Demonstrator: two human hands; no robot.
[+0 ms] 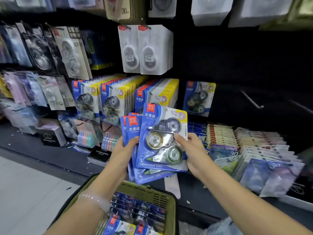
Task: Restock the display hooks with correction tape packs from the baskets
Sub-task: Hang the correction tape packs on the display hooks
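Task is part done, by my judgement: three hooks at frame centre are full; the hook with one pack (199,98) and the bare hook (252,100) at right remain; the basket (171,211) at lower centre holds more stock. My left hand (123,150) grips a fanned stack of packs (131,128); my right hand (193,150) pinches the front pack (162,139), a blue card with a clear blister over three dispensers.

Dark shelf ledge (50,155) w/ black boxes (50,137), colourful tape stacks (86,139), fanned card packs (254,150); green basket (152,194) below, on floor (25,192).
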